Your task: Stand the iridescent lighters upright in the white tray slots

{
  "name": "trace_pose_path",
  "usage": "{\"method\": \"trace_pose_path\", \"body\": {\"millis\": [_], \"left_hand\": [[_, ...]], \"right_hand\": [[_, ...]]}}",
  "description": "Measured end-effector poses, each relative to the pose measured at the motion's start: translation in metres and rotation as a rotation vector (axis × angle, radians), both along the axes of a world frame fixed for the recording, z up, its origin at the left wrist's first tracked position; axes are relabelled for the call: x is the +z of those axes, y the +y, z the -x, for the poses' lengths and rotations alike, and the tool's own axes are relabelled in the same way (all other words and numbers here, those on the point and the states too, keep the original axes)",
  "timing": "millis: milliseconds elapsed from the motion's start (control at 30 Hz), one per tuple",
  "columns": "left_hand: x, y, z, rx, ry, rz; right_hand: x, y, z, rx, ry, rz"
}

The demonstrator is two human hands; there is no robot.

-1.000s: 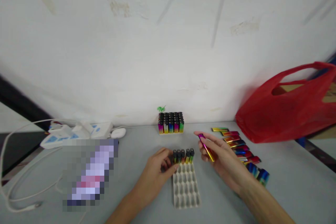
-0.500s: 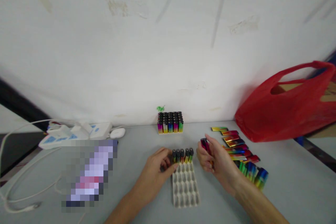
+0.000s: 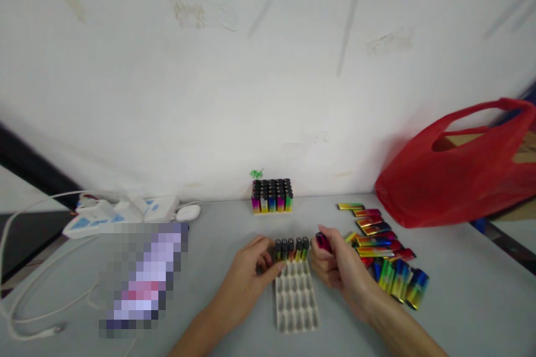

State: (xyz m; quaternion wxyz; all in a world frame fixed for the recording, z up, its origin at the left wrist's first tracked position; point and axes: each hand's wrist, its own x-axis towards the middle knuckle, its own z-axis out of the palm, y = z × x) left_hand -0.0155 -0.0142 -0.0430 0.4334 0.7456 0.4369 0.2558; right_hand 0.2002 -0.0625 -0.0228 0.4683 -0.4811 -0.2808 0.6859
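Note:
A pale tray [image 3: 297, 321] with rows of oval slots lies in front of me. Upright in its far row stand several lighters [image 3: 298, 248] with black tops and shiny coloured bodies, and one slot between them shows a gap. My left hand [image 3: 257, 268] grips the tray's far left side, thumb on the edge and curled fingers beside the end lighter. My right hand [image 3: 335, 262] is closed around a dark pink lighter [image 3: 322, 241], held just right of the tray's far row. Its lower part is hidden by the fingers.
A full tray of lighters [image 3: 272, 203] stands by the wall. Loose metallic-coloured lighters [image 3: 400, 280] lie to the right, below a red bag [image 3: 452, 173]. On the left are a power strip [image 3: 159, 208], white cables [image 3: 31, 336] and a blurred-out device [image 3: 146, 279].
My right hand has moved slightly left and down, bringing the pink lighter closer to the tray's far row. My left hand and the tray have hardly moved.

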Motion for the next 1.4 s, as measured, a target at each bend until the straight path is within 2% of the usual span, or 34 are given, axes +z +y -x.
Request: {"method": "trace_pose_path", "body": {"millis": [367,767,1067,1233,1400], "left_hand": [[-0.002,0.0,0.001,-0.004,-0.014,0.002],[-0.003,0.001,0.001,-0.001,-0.023,-0.015],[0.0,0.0,0.0,0.0,-0.021,-0.01],[-0.002,0.0,0.001,0.001,-0.015,-0.016],[-0.003,0.0,0.001,0.002,-0.004,-0.02]], "right_hand": [[-0.004,0.0,0.004,-0.1,-0.083,-0.001],[-0.012,0.005,0.0,-0.012,-0.003,0.03],[-0.011,0.005,0.004,-0.02,0.001,-0.06],[-0.012,0.005,0.003,0.002,-0.026,0.021],[-0.01,0.004,0.004,-0.048,-0.083,0.044]]}}
